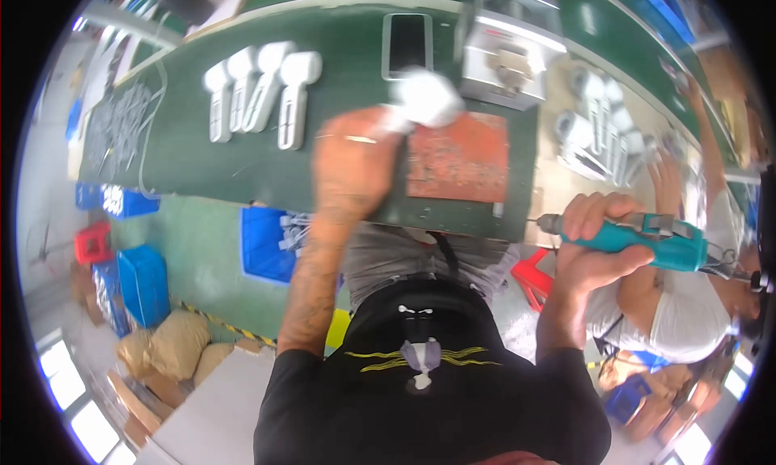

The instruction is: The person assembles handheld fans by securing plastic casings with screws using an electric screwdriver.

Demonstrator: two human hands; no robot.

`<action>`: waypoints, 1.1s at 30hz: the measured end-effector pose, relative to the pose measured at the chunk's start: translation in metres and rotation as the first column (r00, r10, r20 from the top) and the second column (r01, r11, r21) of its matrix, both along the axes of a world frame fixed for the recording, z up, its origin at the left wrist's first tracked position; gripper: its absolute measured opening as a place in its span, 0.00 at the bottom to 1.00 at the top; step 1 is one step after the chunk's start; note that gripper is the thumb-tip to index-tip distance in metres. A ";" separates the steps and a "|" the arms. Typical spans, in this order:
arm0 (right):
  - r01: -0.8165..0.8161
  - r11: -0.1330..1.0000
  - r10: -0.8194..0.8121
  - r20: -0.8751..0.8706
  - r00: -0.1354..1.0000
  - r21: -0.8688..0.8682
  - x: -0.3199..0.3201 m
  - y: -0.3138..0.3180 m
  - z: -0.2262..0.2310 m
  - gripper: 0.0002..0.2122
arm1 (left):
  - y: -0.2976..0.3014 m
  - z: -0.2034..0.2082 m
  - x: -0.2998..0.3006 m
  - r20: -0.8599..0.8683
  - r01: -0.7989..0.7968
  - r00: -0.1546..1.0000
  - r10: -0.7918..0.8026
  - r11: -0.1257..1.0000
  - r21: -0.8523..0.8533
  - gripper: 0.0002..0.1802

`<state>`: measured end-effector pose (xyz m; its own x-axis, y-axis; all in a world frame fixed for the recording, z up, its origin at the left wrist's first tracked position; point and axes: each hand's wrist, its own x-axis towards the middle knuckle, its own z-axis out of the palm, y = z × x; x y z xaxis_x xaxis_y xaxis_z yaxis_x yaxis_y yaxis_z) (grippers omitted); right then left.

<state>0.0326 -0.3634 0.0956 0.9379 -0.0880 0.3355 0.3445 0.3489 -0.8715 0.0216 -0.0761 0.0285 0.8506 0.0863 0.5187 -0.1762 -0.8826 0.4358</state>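
My left hand [354,166], blurred by motion, is closed on the handle of a white round-headed plastic piece [428,99]. That piece hangs over the far left corner of a worn reddish mat [461,162] on the green bench. My right hand [596,243] grips a teal electric screwdriver [677,248], lying sideways with its bit pointing left, off the bench's right front edge. Several similar white pieces [292,117] lie in a row on the bench's left, heads away from me. A phone-like device with a dark screen [406,48] lies beyond the mat.
A grey-white machine [503,61] stands behind the mat. More white pieces [598,117] are heaped at right, where another person [683,303] works. Thin grey parts [121,129] are piled at far left. A blue bin [263,247] sits below the front edge.
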 end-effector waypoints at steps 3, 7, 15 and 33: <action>0.038 0.999 -0.039 -0.042 0.998 -0.019 -0.013 -0.015 -0.011 0.35 | 0.059 -0.016 -0.008 0.057 -0.370 0.929 0.366 0.914 0.166 0.20; 0.070 0.992 -0.080 -0.087 0.993 -0.107 -0.023 -0.037 -0.021 0.40 | -0.008 0.020 0.020 0.025 -0.167 0.986 0.168 0.985 -0.033 0.20; 0.080 0.986 -0.082 -0.007 0.997 -0.148 -0.037 -0.040 -0.017 0.36 | -0.216 -0.007 0.079 -0.309 0.566 0.763 -0.568 0.818 -0.108 0.26; 0.032 0.990 -0.043 -0.072 0.996 -0.140 -0.031 -0.046 -0.029 0.39 | -0.168 -0.002 0.061 -0.244 0.413 0.878 -0.412 0.909 -0.050 0.19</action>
